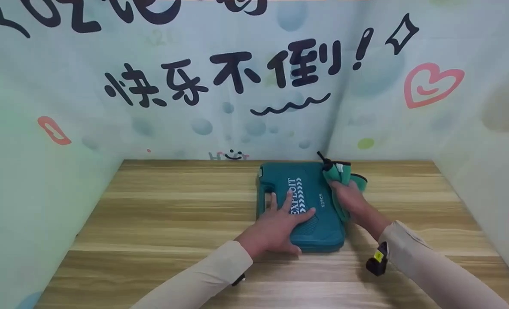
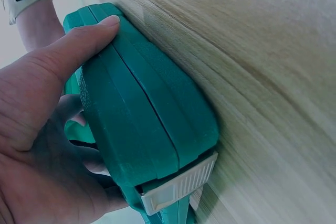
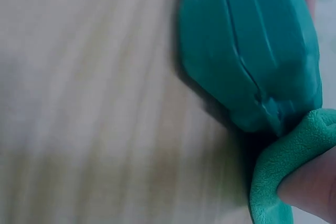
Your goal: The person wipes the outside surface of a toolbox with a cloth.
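L. grip, fingers apart, atop boxy teal plastic case; R. grip clamped on bunched green cloth; wiping prob. needs firm bracing.

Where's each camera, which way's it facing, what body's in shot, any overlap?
Head: on the head, facing forward and down at the teal case and table; left hand, right hand and both sleeves show.
Left wrist: faces the case's side and pale latch; left hand plus part of the right forearm.
Right wrist: faces the case's edge and green cloth; part of the right hand, plus blurred skin at top, owner unclear.
Head and right wrist share case and cloth.
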The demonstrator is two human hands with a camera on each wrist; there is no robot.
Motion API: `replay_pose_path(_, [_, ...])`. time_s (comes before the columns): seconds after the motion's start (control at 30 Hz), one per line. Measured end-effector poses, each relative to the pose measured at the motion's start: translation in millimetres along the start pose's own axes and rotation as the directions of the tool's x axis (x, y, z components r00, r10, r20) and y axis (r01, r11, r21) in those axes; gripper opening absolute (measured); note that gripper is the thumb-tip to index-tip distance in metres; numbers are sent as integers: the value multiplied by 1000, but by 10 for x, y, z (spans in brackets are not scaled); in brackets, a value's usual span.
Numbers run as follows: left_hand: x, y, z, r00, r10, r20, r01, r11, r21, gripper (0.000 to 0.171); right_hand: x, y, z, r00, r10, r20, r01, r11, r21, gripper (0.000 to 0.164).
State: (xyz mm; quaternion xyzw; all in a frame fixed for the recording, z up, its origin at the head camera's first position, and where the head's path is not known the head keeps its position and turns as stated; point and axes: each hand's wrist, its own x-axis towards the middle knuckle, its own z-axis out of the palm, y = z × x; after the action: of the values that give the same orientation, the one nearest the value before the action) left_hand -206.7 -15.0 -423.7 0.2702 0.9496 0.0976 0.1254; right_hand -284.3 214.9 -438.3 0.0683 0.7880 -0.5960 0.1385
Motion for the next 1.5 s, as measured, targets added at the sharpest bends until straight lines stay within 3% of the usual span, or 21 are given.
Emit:
replay_pose_path(0.33, [-6,-6,1,1000,-19,12,19,1000,-21,99,173,-84,-29,1000,-10,26,10,1000,-22,52])
replay_pose_path(0.63, [-14,-2,-2,999,-16,30,17,999,-34,99,266,-110,-107,997,15,69,-10,998,-66,64])
replay_pose_path(0.93, [-11,-11,2,1000,-6,19,6,1000,-29,98,365,-128,-77,998,-17,57,21,998,-66,58])
replay_pose_path(1.17, [-12,-19,24,1000,0,14,0,999,-39,98,251,-7,-29,999,-33,24,34,998,-48,55])
replay_pose_path(1.5, [-44,-18,21,1000,1,-8,-1,999,-49,98,-105,150,78,996,-86,-10,87,995,49,44])
